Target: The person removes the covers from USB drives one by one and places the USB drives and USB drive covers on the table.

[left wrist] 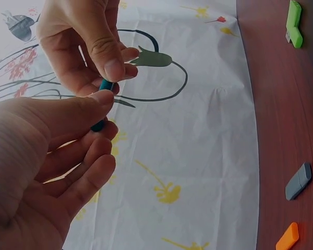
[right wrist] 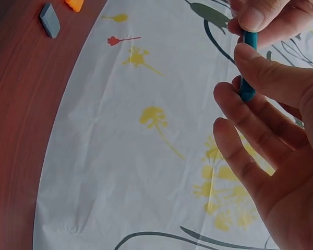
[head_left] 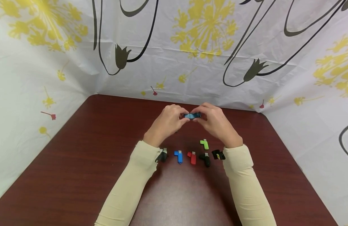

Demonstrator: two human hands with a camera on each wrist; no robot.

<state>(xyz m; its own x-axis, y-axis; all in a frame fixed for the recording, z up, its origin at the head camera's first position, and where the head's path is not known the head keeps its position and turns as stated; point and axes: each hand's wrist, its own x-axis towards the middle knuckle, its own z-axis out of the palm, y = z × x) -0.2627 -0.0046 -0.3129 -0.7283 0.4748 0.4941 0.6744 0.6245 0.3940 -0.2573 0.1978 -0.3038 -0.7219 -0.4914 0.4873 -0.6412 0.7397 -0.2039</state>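
Observation:
A small teal USB flash drive (head_left: 192, 115) is held up above the far part of the table, between both hands. My left hand (head_left: 166, 121) pinches one end with thumb and fingers. At the other end, my right hand (head_left: 214, 121) does the same. In the left wrist view, the thumbs cover much of the flash drive (left wrist: 97, 125). The right wrist view shows its rounded end (right wrist: 247, 92) past the thumb. Whether its connector is out cannot be told.
Swivelled flash drives lie on the dark table (head_left: 106, 175): green (head_left: 205, 144), blue (head_left: 179, 157), red (head_left: 193, 158), black (head_left: 206, 160), and a dark one (head_left: 163, 156) by the left sleeve. Grey (left wrist: 298, 181) and orange (left wrist: 288, 237) ones appear in the left wrist view. Patterned cloth (head_left: 174, 62) stands behind.

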